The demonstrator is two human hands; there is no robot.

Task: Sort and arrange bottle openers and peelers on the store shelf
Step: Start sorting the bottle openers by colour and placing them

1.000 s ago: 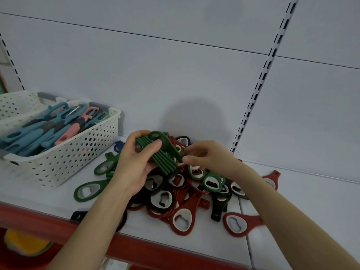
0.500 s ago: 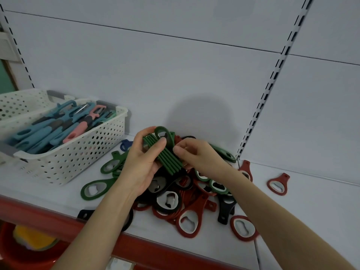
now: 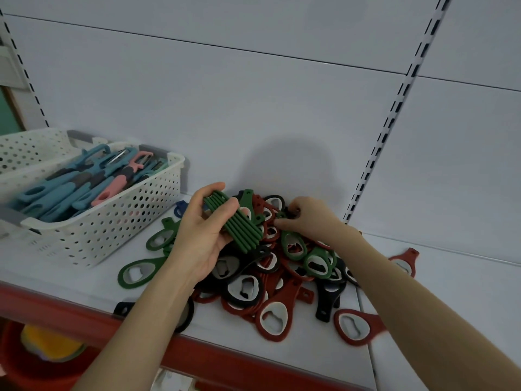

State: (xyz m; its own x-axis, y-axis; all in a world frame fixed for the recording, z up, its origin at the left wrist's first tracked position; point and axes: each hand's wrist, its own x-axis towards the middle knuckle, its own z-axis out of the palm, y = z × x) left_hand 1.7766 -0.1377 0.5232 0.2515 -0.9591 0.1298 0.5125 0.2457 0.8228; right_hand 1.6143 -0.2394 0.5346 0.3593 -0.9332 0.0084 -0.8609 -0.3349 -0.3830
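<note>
We see the stack of green bottle openers (image 3: 234,224) gripped edge-on in the left hand (image 3: 203,244), thumb over the top and fingers curled beneath, held just above the left side of the pile of bottle openers (image 3: 245,289). That pile of red, black and green pieces lies on the white shelf (image 3: 423,320). The right hand (image 3: 307,218) reaches into the back of the pile with its fingers curled down among the openers; we cannot tell whether it grips one. Left of the pile lie loose green openers (image 3: 138,273), and farther left stands a white perforated basket (image 3: 112,230) holding the blue and pink peelers (image 3: 70,190). Right of the pile a red opener (image 3: 404,261) lies apart. In front of the pile runs the shelf's red front edge (image 3: 56,309); a pale tag (image 3: 169,379) below it is too blurred to read. Behind the pile rises a white back panel (image 3: 253,108) with a slotted upright (image 3: 394,117).
</note>
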